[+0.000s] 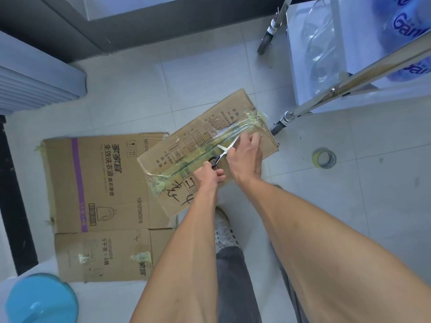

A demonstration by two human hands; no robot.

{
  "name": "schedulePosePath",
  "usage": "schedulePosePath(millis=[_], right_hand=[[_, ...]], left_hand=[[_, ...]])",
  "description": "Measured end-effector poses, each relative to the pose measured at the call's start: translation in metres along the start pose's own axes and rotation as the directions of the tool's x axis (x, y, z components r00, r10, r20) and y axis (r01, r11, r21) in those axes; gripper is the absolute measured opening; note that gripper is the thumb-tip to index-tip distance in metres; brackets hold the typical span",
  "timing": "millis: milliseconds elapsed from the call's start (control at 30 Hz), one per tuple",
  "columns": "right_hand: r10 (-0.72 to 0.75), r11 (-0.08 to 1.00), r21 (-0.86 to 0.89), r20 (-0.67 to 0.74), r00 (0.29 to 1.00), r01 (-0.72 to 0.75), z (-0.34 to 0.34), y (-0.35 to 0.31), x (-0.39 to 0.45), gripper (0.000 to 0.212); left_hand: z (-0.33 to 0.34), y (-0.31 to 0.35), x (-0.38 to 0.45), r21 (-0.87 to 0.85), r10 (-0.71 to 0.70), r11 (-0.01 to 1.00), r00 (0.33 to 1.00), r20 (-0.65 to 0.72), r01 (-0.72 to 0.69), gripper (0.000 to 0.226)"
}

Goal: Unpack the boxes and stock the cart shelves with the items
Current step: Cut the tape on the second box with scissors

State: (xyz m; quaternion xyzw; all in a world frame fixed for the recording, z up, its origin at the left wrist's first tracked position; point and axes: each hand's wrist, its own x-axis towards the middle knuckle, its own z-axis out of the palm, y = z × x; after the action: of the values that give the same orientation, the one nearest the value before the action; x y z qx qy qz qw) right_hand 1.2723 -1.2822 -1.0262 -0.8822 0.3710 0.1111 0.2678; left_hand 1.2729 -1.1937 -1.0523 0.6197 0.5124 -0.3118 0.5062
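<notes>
We had the sealed box [207,150] lying on the floor tiles just in front of our feet, its taped seam running along the top from the near-left corner toward the far-right one. Our left hand [208,174] gripped the black handles of the scissors [225,150], whose blades pointed up the seam, while our right hand [247,157] lay spread with relaxed fingers on the lid beside the blades, steadying it. The tape looked torn and wrinkled but the flaps were still shut, so we judged this box not yet opened and nothing from it stocked.

Touching its left side, partly under it, lay a flattened carton [98,201], which suggested one box was already emptied. The cart [349,82] stood to the far right, its nearest wheel just beside the box's far corner; blue-printed packs [405,26] showed on its shelf.

A roll of tape [324,157] sat on open tile to the right, well apart from the box. A blue lid [39,299] sat near left. Free floor lay mostly rightward and ahead.
</notes>
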Motion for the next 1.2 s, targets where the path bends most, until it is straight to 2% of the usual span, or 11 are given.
schedulePosePath(millis=[67,167,233,300,400,500,700,800,867,967,1200], right_hand=[[-0.168,0.967,-0.201,-0.033,0.985,0.158,0.002,0.001,-0.008,0.019],[-0.387,0.805,-0.429,0.144,0.911,0.409,0.005,-0.003,-0.015,0.024],[-0.446,0.711,-0.471,0.273,0.852,0.523,0.005,-0.009,-0.012,0.026],[-0.483,0.631,-0.460,0.397,0.781,0.624,0.003,-0.014,-0.002,0.024],[-0.537,0.473,-0.455,0.530,0.657,0.754,0.001,-0.020,0.015,0.022],[-0.511,0.413,-0.495,0.569,0.645,0.764,0.002,-0.030,0.024,0.022],[-0.498,0.283,-0.538,0.625,0.601,0.794,0.012,-0.060,0.032,0.019],[-0.437,0.229,-0.551,0.678,0.591,0.802,0.016,-0.073,0.033,0.014],[-0.402,0.207,-0.543,0.711,0.577,0.814,0.016,-0.078,0.028,0.007],[-0.378,0.184,-0.556,0.722,0.580,0.811,0.008,-0.085,0.022,0.005],[-0.470,0.266,-0.483,0.690,0.550,0.834,-0.016,-0.100,0.000,0.036]], left_hand=[[0.002,-0.001,-0.002,-0.021,-0.003,1.000,0.999,-0.042,0.002,0.025],[-0.002,-0.003,0.000,0.073,0.065,0.996,0.983,-0.173,-0.053,0.032],[-0.006,-0.002,0.001,0.085,0.073,0.995,0.984,-0.162,-0.060,0.035],[-0.012,-0.003,0.007,0.248,0.208,0.955,0.965,-0.157,-0.166,0.040],[-0.021,-0.010,0.011,0.622,0.542,0.705,0.825,-0.162,-0.341,0.050],[-0.027,-0.013,0.008,0.717,0.676,0.567,0.726,-0.124,-0.405,0.046],[-0.047,-0.019,0.010,0.937,0.529,0.092,0.814,0.241,-0.336,0.103],[-0.056,-0.009,0.022,0.918,0.553,-0.296,0.737,0.390,-0.264,0.103],[-0.061,0.001,0.027,0.875,0.538,-0.409,0.707,0.459,-0.258,0.100],[-0.067,0.015,0.025,0.837,0.488,-0.472,0.710,0.508,-0.275,0.107],[-0.082,0.020,0.006,0.883,0.575,-0.406,0.685,0.447,-0.235,0.094]])
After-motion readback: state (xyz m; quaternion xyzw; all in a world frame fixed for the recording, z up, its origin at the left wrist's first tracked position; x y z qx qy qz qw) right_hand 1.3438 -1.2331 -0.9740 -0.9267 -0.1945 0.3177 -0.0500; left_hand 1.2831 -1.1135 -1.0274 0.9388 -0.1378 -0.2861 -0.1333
